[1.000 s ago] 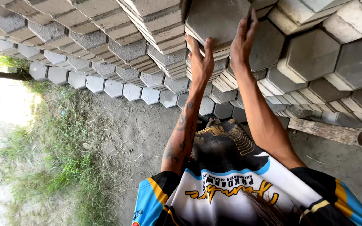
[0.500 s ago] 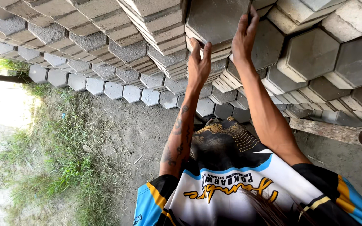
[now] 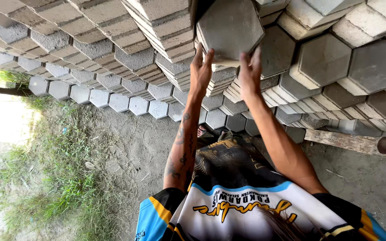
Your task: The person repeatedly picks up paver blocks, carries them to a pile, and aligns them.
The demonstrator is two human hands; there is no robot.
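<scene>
A grey hexagonal paving block (image 3: pixel 231 27) is held flat-face towards me in front of the stacked blocks. My left hand (image 3: pixel 201 70) grips its lower left edge, fingers spread against the underside. My right hand (image 3: pixel 250 71) grips the lower right edge beside it. Both forearms reach up from my jersey at the bottom of the view; the left one is tattooed. The block's top edge is cut off by the frame.
Stacks of grey hexagonal pavers (image 3: pixel 349 62) fill the top and right; slanted rows (image 3: pixel 81 49) run to the left. A wooden plank (image 3: pixel 345 140) lies on the right. Bare sandy ground (image 3: pixel 135 143) and a grass patch (image 3: pixel 45 178) lie to the left.
My right hand has slid down from the block's side to its lower edge. The left hand has shifted slightly left, and the block now sits a little more to the right.
</scene>
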